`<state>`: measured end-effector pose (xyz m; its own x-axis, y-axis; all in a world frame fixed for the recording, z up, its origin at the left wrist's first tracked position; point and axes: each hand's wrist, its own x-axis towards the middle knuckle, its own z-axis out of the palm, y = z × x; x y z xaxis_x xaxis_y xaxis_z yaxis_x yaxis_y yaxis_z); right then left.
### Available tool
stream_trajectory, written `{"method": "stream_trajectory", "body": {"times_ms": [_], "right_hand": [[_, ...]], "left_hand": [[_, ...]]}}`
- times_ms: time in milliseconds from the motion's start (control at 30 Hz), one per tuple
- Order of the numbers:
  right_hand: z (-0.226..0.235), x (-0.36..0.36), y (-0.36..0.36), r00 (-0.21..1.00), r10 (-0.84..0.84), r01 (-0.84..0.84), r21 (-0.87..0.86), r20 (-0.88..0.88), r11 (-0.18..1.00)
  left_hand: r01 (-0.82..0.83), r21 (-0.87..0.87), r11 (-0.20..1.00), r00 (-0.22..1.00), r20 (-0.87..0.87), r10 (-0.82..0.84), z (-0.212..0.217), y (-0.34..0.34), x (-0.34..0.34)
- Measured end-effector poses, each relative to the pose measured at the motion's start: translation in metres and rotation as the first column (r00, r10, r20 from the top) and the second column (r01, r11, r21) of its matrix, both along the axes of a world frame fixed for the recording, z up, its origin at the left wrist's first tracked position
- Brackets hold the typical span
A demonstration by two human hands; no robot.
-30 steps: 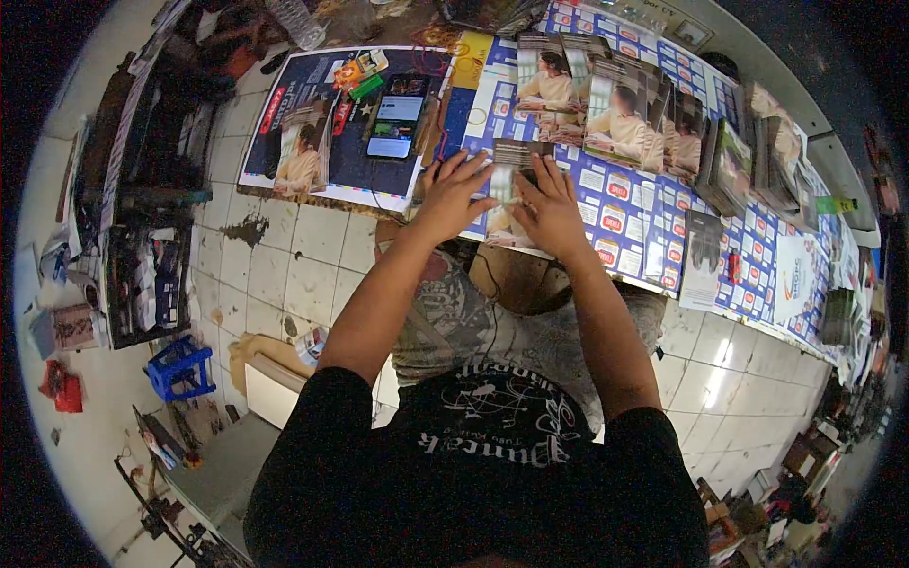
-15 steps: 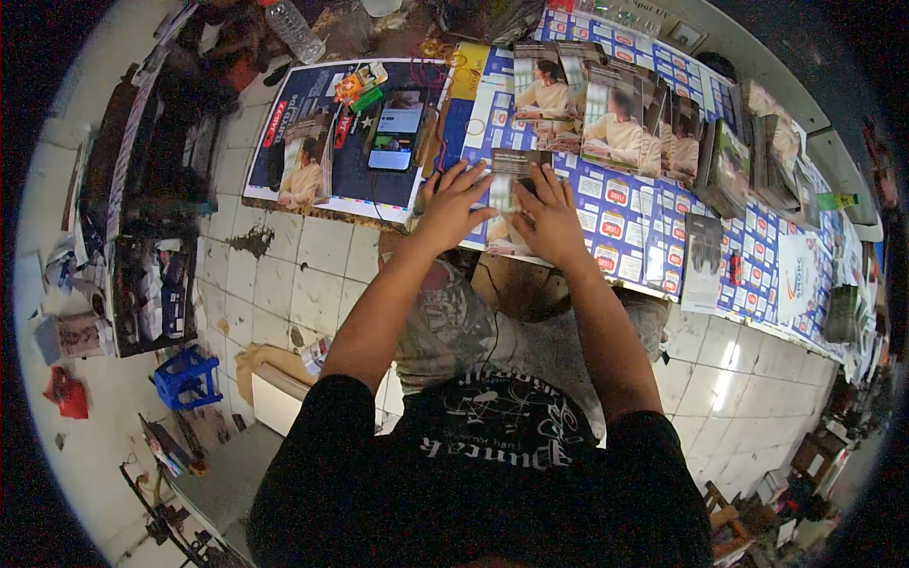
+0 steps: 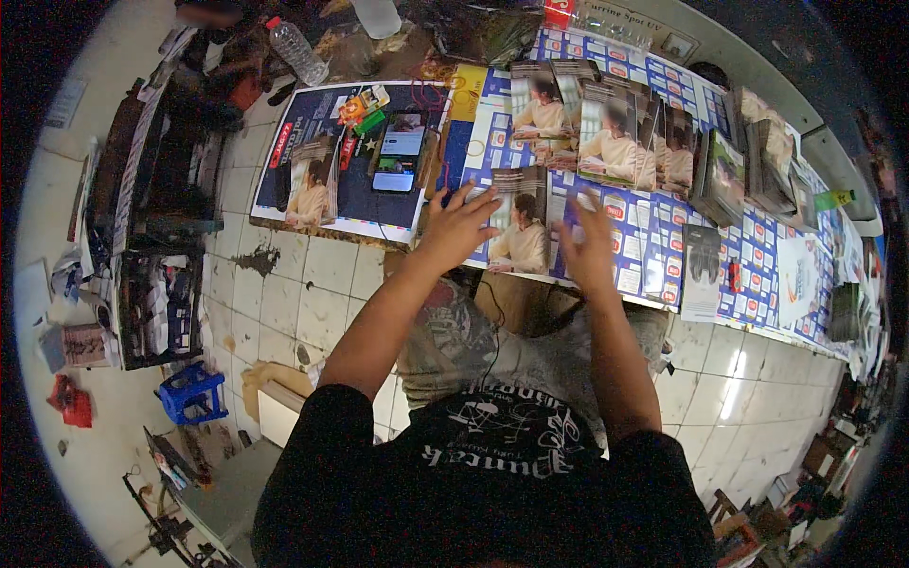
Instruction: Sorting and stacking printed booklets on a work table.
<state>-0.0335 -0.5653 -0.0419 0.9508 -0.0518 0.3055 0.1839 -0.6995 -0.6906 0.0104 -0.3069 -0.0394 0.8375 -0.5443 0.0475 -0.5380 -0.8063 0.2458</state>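
Observation:
Between my hands, near the table's front edge, lies a small stack of printed leaflets (image 3: 520, 232), their cover photo showing a seated person in a pale top. My left hand (image 3: 461, 227) is open beside the stack, its fingertips at the left edge. My right hand (image 3: 591, 248) is also open and slightly blurred, a short way off the right edge, over the blue-and-white printed sheets (image 3: 625, 251) that cover the table. Neither hand grips anything. More leaflet piles (image 3: 606, 137) with the same cover overlap beyond my right hand.
To the left, a lit smartphone (image 3: 399, 151), an orange packet (image 3: 364, 104) and another leaflet pile (image 3: 311, 185) lie on a dark blue poster (image 3: 355, 194). Thick bundles (image 3: 717, 180) stand at the right. A plastic bottle (image 3: 296, 50) lies far left; a blue stool (image 3: 192, 393) is on the floor.
My right hand has come off the leaflet stack and moved right, uncovering the cover. My left hand has stayed by the left edge. The whole view has shifted slightly.

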Motion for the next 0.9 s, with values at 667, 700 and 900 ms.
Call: {"method": "stream_trajectory", "body": {"times_ms": [667,700,900], "right_hand": [[0.03,-0.059,-0.007,0.965,-0.03,-0.074,-0.384,-0.26,0.92],[0.026,-0.051,-0.007,0.983,-0.049,-0.047,-0.507,-0.174,0.86],[0.014,0.021,-0.013,0.986,-0.115,0.166,-0.643,0.121,0.748]], "left_hand": [[0.025,0.171,0.985,0.959,-0.283,0.024,0.034,-0.027,0.015],[0.026,0.185,0.982,0.954,-0.3,0.031,0.038,-0.03,0.015],[0.016,0.181,0.983,0.955,-0.294,0.038,0.038,-0.026,0.012]]}}
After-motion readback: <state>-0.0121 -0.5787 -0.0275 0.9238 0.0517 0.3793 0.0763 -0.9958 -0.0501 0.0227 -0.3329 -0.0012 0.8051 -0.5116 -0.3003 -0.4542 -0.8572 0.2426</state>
